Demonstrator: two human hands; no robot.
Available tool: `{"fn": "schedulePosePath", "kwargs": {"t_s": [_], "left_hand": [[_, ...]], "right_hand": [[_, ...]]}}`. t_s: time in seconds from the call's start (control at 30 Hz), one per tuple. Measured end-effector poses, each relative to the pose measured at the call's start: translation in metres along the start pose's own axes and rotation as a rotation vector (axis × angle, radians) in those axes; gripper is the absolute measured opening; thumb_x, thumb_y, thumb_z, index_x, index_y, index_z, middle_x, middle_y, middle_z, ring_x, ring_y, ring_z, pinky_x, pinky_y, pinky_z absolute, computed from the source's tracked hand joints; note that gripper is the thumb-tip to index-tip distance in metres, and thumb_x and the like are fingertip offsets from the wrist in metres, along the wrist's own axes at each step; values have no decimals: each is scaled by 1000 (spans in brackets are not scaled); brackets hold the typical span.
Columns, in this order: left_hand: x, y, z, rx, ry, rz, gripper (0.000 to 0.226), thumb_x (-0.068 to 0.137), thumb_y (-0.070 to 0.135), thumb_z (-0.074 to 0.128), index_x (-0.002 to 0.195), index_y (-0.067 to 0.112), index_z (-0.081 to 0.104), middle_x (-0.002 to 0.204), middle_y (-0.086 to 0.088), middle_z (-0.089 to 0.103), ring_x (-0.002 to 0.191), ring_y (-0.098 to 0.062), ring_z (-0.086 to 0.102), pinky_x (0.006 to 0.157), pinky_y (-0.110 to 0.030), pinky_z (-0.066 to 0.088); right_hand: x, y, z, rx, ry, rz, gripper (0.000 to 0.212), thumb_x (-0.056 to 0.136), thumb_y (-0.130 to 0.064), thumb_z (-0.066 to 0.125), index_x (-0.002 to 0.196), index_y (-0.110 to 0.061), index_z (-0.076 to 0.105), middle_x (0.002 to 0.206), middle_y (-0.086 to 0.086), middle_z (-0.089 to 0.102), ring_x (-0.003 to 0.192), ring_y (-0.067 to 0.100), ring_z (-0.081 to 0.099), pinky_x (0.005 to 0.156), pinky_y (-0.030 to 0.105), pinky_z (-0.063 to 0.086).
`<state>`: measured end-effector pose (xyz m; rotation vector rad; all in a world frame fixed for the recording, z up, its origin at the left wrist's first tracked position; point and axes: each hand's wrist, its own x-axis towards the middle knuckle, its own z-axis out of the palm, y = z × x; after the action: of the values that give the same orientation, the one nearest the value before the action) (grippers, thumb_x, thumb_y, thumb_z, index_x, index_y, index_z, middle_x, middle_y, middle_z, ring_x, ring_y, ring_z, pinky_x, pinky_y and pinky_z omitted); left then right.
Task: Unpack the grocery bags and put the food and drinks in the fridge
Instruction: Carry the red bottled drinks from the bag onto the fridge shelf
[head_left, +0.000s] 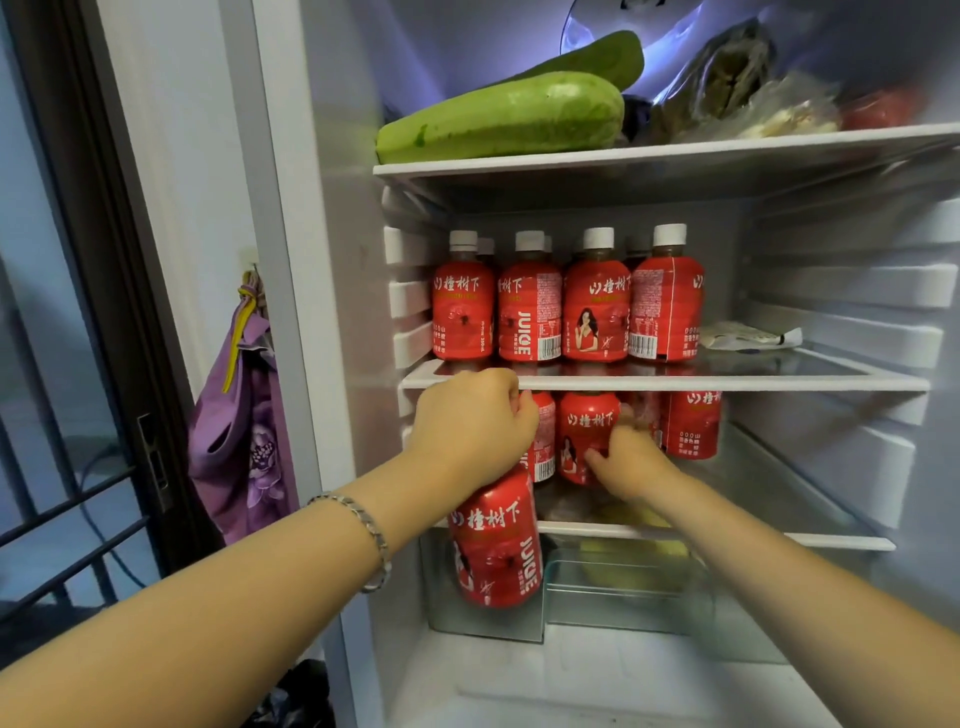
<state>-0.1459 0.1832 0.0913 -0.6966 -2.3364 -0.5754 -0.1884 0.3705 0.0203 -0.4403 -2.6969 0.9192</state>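
Observation:
I face an open fridge. My left hand (475, 421) grips the top of a red juice bottle (496, 545) that hangs in front of the lower shelf's edge (727, 538). Further in, my right hand (631, 457) holds another red juice bottle (584, 431) standing on that lower shelf, beside two more red bottles (693, 423). Several red juice bottles with white caps (569, 304) stand in a row on the middle shelf (779, 383), with more behind them.
Two green gourds (504, 122) and bagged food (737, 88) lie on the top shelf. A flat white packet (748, 335) sits at the middle shelf's right. A clear crisper drawer (623, 587) holds yellow-green produce. A purple bag (239, 431) hangs on the wall left.

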Motion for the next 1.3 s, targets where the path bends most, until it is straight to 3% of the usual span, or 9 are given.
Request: {"fn": "schedulePosePath", "kwargs": {"t_s": [0.2, 0.47, 0.6, 0.67, 0.73, 0.83, 1.0, 1.2, 1.3], "left_hand": [[9, 25, 13, -119, 100, 58, 45, 95, 27, 46, 53, 20, 31, 50, 6, 38, 48, -10, 37, 59, -27, 28], [9, 49, 34, -233, 30, 319, 30, 97, 46, 38, 94, 18, 48, 83, 8, 53, 75, -12, 50, 65, -28, 35], [2, 23, 73, 105, -119, 560, 27, 93, 25, 40, 101, 10, 61, 101, -5, 62, 91, -23, 60, 74, -31, 45], [4, 14, 92, 255, -225, 663, 36, 84, 20, 43, 109, 8, 66, 118, -10, 63, 105, -27, 62, 88, -33, 49], [11, 11, 101, 412, -344, 622, 49, 93, 22, 44, 140, 12, 41, 152, -8, 32, 140, -27, 31, 113, -40, 24], [17, 2, 103, 548, -428, 539, 57, 100, 28, 36, 151, 22, 13, 160, 1, -3, 147, -22, -7, 118, -40, -2], [11, -3, 104, 526, -463, 458, 58, 100, 30, 32, 152, 27, 5, 159, 6, -9, 146, -22, -13, 119, -40, -3], [8, 10, 102, 492, -497, 329, 61, 98, 28, 38, 152, 26, 8, 159, 7, -7, 147, -23, -7, 119, -43, 3], [2, 25, 99, 425, -511, 258, 54, 97, 25, 40, 148, 22, 24, 159, 2, 6, 145, -23, 11, 116, -41, 15]], "right_hand": [[-82, -10, -16, 430, -456, -334, 91, 66, -17, 81, 138, -33, 27, 134, -12, 45, 117, 6, 52, 90, 22, 49], [-101, 11, -13, 515, 329, -211, 77, 57, -20, 87, 113, -38, 36, 102, -16, 54, 92, 3, 54, 76, 14, 41], [-89, 37, -27, 492, 514, -66, 71, 58, -15, 85, 117, -22, 47, 104, -2, 60, 91, 16, 57, 78, 25, 41], [-77, 42, -32, 448, 460, -48, 77, 59, -19, 86, 125, -17, 45, 107, -2, 59, 92, 15, 56, 79, 26, 42], [-64, 43, -34, 401, 409, -40, 80, 60, -24, 86, 127, -17, 43, 109, 0, 59, 94, 17, 56, 81, 27, 44], [-44, 46, -29, 405, 403, -20, 83, 61, -29, 87, 129, -16, 41, 120, 5, 60, 106, 23, 59, 88, 33, 48], [-3, 45, -18, 381, 309, -7, 82, 68, -37, 82, 132, -13, 37, 120, 7, 62, 111, 25, 60, 92, 32, 47], [23, 45, -26, 131, 70, 150, 102, 82, -50, 65, 147, -15, -5, 134, 16, 51, 120, 34, 53, 101, 45, 43], [6, 44, -36, 8, -54, 105, 70, 86, -40, 64, 143, -13, 34, 129, 13, 58, 117, 30, 56, 99, 35, 44]]}}
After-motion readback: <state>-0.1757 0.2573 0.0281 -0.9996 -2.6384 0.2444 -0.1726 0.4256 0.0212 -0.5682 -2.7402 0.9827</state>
